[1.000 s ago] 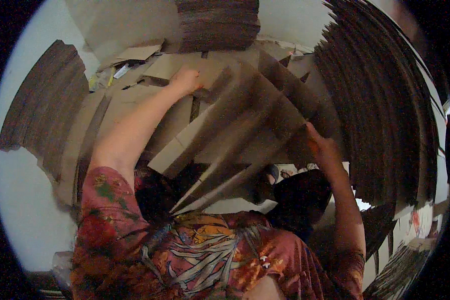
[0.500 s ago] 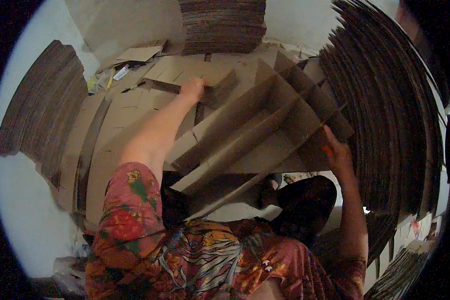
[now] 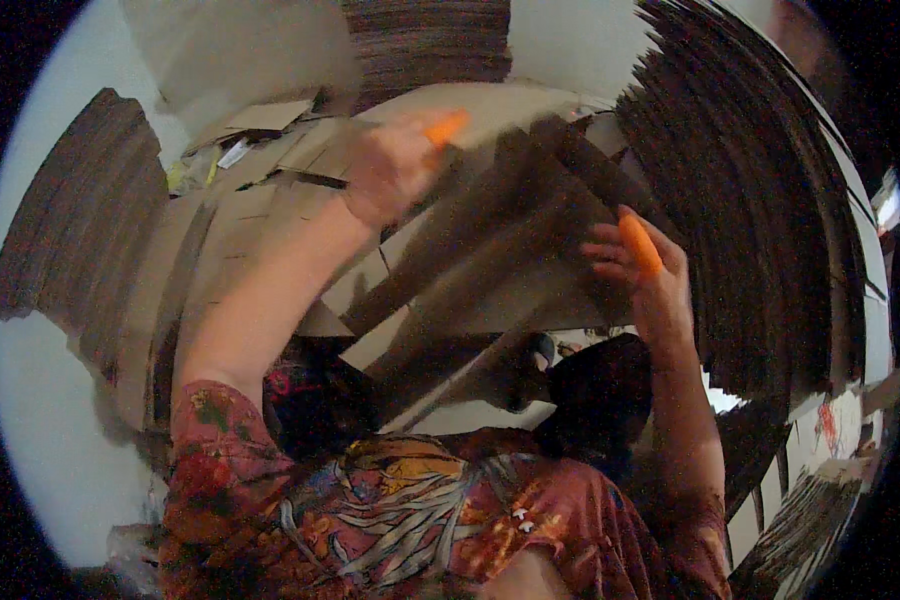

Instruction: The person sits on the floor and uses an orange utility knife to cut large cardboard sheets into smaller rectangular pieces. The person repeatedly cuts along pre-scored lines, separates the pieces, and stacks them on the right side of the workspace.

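A partly assembled cardboard divider of crossing slotted strips (image 3: 450, 265) lies slantwise in front of me, blurred, its near end reaching toward my lap. My left hand (image 3: 395, 165), smeared by motion, is above its far left side; an orange cover shows on a digit. Whether that hand holds anything is hidden by the blur. At the divider's right side, my right hand (image 3: 655, 275) has its fingers stretched out and apart, with an orange cover on the thumb. I cannot tell whether its fingertips touch the cardboard. Beneath lie flat slotted cardboard sheets (image 3: 240, 240).
Tall stacks of cardboard strips stand at the left (image 3: 80, 210), at the back (image 3: 430, 50) and along the right (image 3: 760, 220). Loose cardboard pieces (image 3: 270, 115) and a small white item (image 3: 234, 153) lie back left. More strips (image 3: 805, 520) are at the lower right.
My left hand has moved up and to the right, away from where it was on a cardboard strip. My right hand has come off the divider's corner and its fingers have spread.
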